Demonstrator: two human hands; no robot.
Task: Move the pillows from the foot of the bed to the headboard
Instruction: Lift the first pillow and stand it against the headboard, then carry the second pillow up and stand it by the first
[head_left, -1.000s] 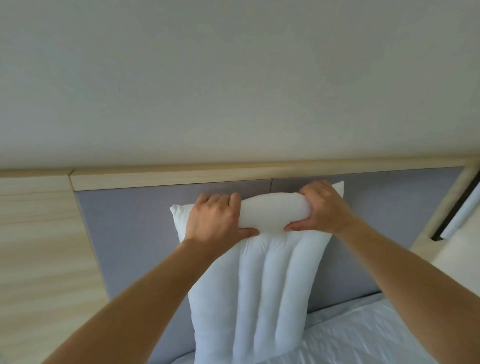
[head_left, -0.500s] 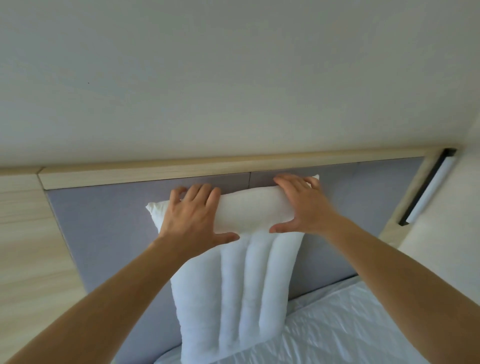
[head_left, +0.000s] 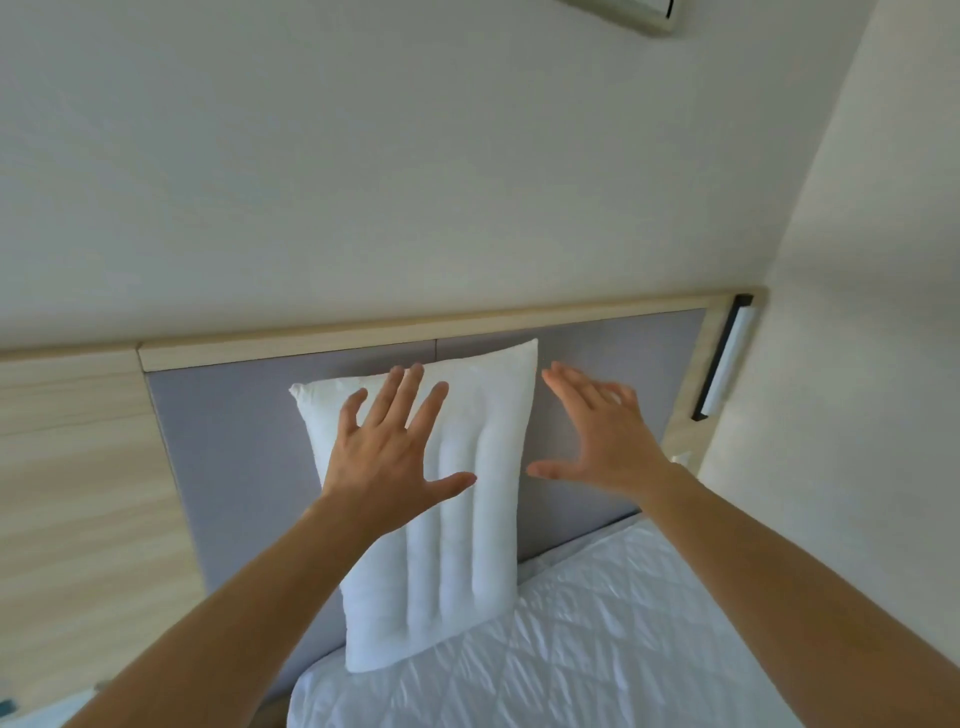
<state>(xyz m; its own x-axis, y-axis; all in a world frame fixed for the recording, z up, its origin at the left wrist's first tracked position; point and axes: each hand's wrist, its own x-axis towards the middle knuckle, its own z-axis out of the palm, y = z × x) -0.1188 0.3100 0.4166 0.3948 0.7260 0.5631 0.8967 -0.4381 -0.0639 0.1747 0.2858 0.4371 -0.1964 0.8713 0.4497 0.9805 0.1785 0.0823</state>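
Observation:
A white ribbed pillow (head_left: 457, 545) stands upright on the bed, leaning against the grey padded headboard (head_left: 228, 447). My left hand (head_left: 387, 452) is spread flat in front of the pillow's upper left part, fingers apart; whether it touches the pillow I cannot tell. My right hand (head_left: 602, 436) is open too, held just right of the pillow's upper edge, in front of the headboard and gripping nothing. Both forearms reach in from the bottom of the view.
The white quilted mattress cover (head_left: 597, 634) fills the lower right. A light wooden ledge (head_left: 415, 325) tops the headboard, with a wooden panel (head_left: 78, 467) to its left. A black-and-white wall lamp (head_left: 727, 358) hangs at the right. An air conditioner edge (head_left: 628, 10) shows at the top.
Both hands have let go of the pillow's top edge and opened. The right hand has moved off to the right of the pillow. The view has pulled back and tilted.

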